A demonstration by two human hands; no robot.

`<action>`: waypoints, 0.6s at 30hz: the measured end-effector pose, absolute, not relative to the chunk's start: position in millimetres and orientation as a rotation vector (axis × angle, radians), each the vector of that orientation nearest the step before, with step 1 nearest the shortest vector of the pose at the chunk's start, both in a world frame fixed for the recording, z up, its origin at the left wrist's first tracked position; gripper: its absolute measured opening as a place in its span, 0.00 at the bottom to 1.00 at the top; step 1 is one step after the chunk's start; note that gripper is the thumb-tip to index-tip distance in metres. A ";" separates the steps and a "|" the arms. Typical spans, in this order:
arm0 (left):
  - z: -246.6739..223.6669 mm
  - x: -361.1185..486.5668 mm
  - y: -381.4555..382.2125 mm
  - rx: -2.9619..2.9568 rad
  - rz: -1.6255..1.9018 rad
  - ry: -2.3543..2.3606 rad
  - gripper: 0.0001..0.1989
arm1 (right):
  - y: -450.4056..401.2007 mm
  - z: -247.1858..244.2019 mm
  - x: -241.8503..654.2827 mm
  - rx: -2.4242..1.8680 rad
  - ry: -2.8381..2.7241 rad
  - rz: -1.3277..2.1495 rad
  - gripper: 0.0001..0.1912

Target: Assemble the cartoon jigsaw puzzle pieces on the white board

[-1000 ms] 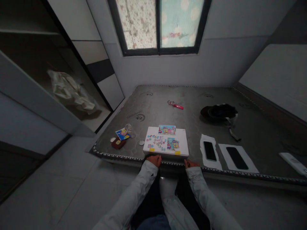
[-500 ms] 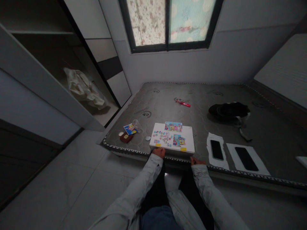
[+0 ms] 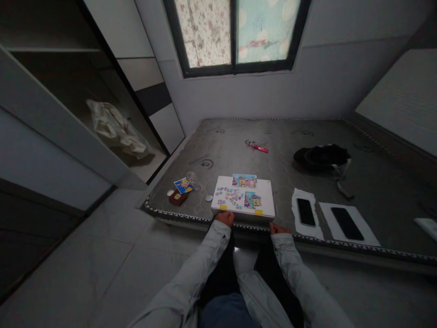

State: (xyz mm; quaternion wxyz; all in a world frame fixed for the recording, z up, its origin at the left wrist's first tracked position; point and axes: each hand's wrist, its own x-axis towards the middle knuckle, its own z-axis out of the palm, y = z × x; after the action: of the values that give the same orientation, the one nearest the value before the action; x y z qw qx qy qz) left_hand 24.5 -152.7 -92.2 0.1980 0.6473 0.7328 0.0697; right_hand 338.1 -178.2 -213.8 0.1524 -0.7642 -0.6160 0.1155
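A white box (image 3: pixel 213 203) lies at the front edge of the mattress. Loose jigsaw pieces (image 3: pixel 233 195), a partly assembled puzzle (image 3: pixel 252 200) and a cartoon picture card (image 3: pixel 244 181) are on its lid. Closed in a fist, my left hand (image 3: pixel 225 218) rests against the box's front, below a yellow tab (image 3: pixel 223 207). My right hand (image 3: pixel 279 228) is by the front right corner, its fingers curled in at the mattress edge. I see nothing in either hand, and the palms are hidden.
Left of the box are a round silver disc (image 3: pixel 209 198), a brown pouch (image 3: pixel 178 197) and a blue-yellow card (image 3: pixel 183 185). Two phones (image 3: pixel 306 212) (image 3: pixel 347 223) lie on white sheets at right. Behind are a black cap (image 3: pixel 321 157) and a red-handled item (image 3: pixel 257 146) on the mattress (image 3: pixel 228 136).
The view has shifted slightly, so things on the mattress sit a little further left. Both hands keep the same places and poses by the box.
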 end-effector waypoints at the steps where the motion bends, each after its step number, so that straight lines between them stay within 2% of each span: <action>1: -92.1 24.3 -153.4 1.816 0.197 2.049 0.16 | -178.4 -213.6 337.6 -2.190 -1.768 0.330 0.22; 7: -92.3 23.9 -153.9 1.827 0.202 2.048 0.17 | -180.1 -211.8 335.1 -2.194 -1.762 0.311 0.24; 18: -96.8 22.3 -151.5 1.838 0.196 2.042 0.16 | -179.9 -210.8 333.8 -2.210 -1.782 0.317 0.20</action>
State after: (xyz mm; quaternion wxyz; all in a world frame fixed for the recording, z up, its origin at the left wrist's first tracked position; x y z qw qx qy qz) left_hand 22.3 -151.5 -96.8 0.1922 0.6548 0.7276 0.0699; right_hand 333.8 -179.9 -210.8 0.1422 -0.7658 -0.6175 0.1100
